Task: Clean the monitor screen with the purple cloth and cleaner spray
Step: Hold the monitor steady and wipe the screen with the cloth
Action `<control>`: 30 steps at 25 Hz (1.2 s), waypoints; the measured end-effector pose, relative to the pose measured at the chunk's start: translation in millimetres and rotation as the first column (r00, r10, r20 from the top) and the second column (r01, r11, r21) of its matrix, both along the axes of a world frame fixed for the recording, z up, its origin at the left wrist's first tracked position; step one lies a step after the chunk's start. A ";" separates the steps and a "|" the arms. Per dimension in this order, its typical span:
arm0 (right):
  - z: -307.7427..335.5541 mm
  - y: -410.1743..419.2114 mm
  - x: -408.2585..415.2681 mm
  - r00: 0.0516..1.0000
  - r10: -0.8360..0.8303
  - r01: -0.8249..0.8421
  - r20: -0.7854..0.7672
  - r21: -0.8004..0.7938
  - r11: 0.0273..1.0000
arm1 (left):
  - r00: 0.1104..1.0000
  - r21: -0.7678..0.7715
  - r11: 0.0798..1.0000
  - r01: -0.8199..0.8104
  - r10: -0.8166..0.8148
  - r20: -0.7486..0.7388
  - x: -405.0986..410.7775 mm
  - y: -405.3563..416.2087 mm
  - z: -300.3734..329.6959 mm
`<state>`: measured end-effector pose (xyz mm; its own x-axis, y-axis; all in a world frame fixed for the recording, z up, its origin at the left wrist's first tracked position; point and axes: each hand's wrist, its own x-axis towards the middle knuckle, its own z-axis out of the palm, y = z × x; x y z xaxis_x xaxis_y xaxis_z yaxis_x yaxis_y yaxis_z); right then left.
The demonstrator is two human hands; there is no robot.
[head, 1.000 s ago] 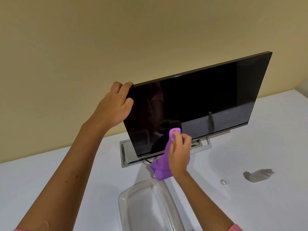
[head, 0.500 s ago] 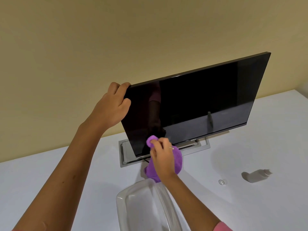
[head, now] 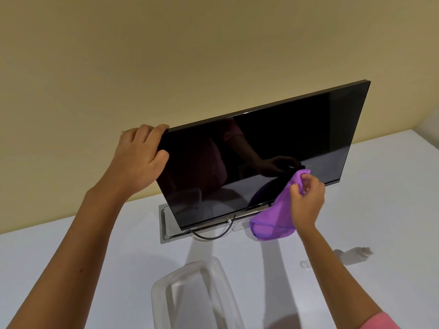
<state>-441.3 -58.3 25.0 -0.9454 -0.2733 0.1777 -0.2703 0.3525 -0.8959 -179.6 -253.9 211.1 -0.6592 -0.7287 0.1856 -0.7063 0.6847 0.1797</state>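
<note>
A black monitor [head: 273, 148] stands on its flat grey base [head: 166, 233] on the white table, screen dark and tilted back. My left hand [head: 140, 157] grips its upper left corner, fingers over the top edge. My right hand [head: 307, 200] is closed on the purple cloth [head: 275, 222], whose bunched top touches the lower right part of the screen while the rest hangs down in front of the bottom bezel. The cleaner spray bottle [head: 354, 254], pale and lying on its side, rests on the table to the right of my right forearm.
A clear plastic tub [head: 190, 295] sits at the near edge of the table between my arms. A small clear cap [head: 304, 264] lies near the bottle. A black cable [head: 213, 236] loops out under the monitor. A beige wall stands right behind the monitor.
My right hand has swept the purple cloth from the lower left-middle of the screen across to the lower right. My left hand stays on the corner.
</note>
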 end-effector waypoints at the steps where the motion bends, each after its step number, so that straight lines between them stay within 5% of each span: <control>1: -0.1 -1.8 4.2 1.000 0.015 -0.015 -0.009 0.003 1.000 | 0.999 -0.052 0.999 -0.006 0.009 0.050 -1.4 0.1 2.5; 7: -1.3 -20.8 65.8 0.959 0.244 -0.237 -0.146 0.065 0.969 | 0.986 -0.091 0.995 -0.047 0.061 0.154 -17.5 12.1 10.0; 13: -12.3 -32.7 105.0 0.769 0.590 -0.533 -0.246 0.262 0.805 | 0.989 -0.110 0.994 0.021 -0.005 0.146 -67.6 30.3 10.6; 23: 10.0 1.3 -43.9 0.974 0.140 -0.154 -0.181 -0.063 0.986 | 0.983 -0.072 0.983 0.170 -0.163 0.083 -164.4 47.4 11.0; 30: 11.5 12.7 -94.7 0.995 -0.093 0.088 -0.047 -0.100 0.991 | 0.990 -0.100 0.985 0.139 -0.141 -0.008 -187.5 52.9 9.9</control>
<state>-536.0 -45.5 36.5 -0.9543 -0.1657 0.2488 -0.2882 0.2888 -0.9130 -367.1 -201.1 221.0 -0.7500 -0.6069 0.2630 -0.6001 0.7916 0.1155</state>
